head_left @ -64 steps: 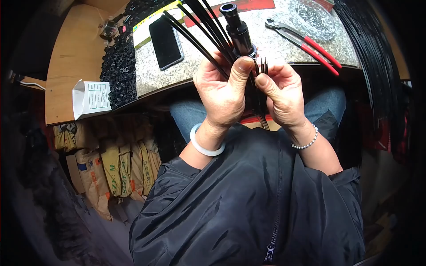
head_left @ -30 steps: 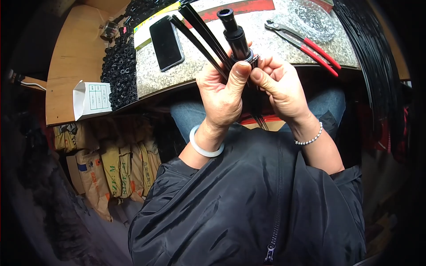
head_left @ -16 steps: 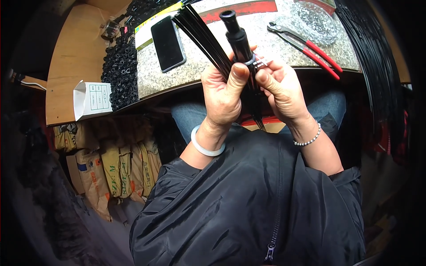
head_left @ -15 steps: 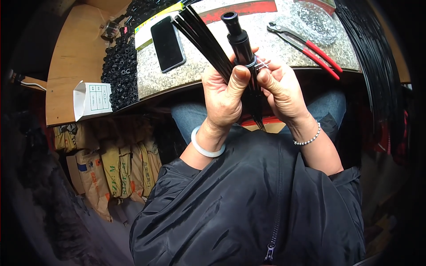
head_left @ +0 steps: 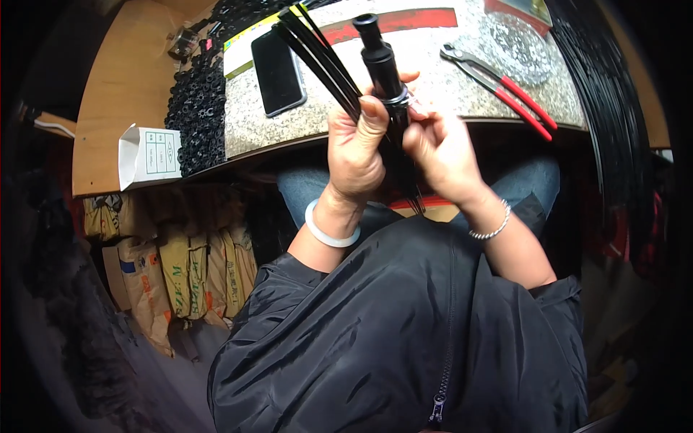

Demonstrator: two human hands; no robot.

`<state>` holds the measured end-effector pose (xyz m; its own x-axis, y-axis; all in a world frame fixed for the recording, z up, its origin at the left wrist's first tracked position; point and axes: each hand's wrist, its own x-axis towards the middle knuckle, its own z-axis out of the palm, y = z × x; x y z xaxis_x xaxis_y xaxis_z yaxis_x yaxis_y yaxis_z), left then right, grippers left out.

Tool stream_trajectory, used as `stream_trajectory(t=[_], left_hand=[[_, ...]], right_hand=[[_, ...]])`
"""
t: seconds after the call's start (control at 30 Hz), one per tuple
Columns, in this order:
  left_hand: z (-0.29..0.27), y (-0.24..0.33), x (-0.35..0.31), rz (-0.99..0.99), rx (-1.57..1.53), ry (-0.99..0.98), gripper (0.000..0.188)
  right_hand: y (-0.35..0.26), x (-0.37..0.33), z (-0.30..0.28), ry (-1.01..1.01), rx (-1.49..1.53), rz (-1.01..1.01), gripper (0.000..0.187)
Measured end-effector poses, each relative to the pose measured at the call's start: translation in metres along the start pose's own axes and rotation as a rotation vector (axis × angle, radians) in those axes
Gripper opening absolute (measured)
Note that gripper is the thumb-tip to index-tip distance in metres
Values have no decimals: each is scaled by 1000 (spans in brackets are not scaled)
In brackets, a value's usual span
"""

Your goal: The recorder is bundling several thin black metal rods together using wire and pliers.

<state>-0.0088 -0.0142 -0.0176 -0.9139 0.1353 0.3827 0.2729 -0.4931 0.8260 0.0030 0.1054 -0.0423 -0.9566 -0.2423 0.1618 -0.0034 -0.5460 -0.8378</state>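
Note:
My left hand [head_left: 354,155] is closed around a black stepped tube [head_left: 382,66] with a flared top end, held upright and tilted slightly left. A bundle of long thin black rods [head_left: 317,59] slants up and left between its thumb and palm. More dark rods hang below the tube between my hands. A shiny ring of thin wire [head_left: 398,100] circles the tube's lower part. Closed at that ring, my right hand [head_left: 449,151] pinches the wire, its fingers slightly blurred and partly hiding it.
On the speckled tabletop [head_left: 267,133] lie a phone [head_left: 277,76], red-handled pliers [head_left: 498,90] and a clear crinkled coil [head_left: 514,47]. Left are a heap of small black parts [head_left: 195,115] and a white box [head_left: 150,159]. Long black rods [head_left: 603,94] hang over the right edge.
Both hands and the tube have shifted slightly left. My right fingers have turned at the ring, and the pale wire ends that stuck out between them are now mostly hidden.

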Motion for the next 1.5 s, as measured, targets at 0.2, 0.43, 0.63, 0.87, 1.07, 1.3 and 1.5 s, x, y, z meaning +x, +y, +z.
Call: stream_trajectory(t=[0.2, 0.43, 0.63, 0.87, 1.07, 1.3, 1.5], left_hand=[[-7, 18, 16, 45, -334, -144, 60], [16, 34, 7, 5, 200, 34, 22], [29, 27, 5, 95, 337, 140, 23], [22, 11, 3, 308, 410, 63, 22], [28, 13, 0, 168, 386, 158, 19], [33, 19, 2, 81, 395, 236, 20], [31, 11, 2, 129, 363, 189, 22]], right_hand=[[28, -24, -2, -139, -637, -43, 25], [2, -18, -6, -155, -835, -228, 49], [-67, 6, 19, 49, -1193, -840, 80], [-80, 2, 34, 27, -1228, -824, 15], [-71, 1, 27, 34, -1191, -831, 14], [-78, -2, 29, -89, -1186, -916, 19], [-81, -1, 17, 17, 16, 280, 10]])
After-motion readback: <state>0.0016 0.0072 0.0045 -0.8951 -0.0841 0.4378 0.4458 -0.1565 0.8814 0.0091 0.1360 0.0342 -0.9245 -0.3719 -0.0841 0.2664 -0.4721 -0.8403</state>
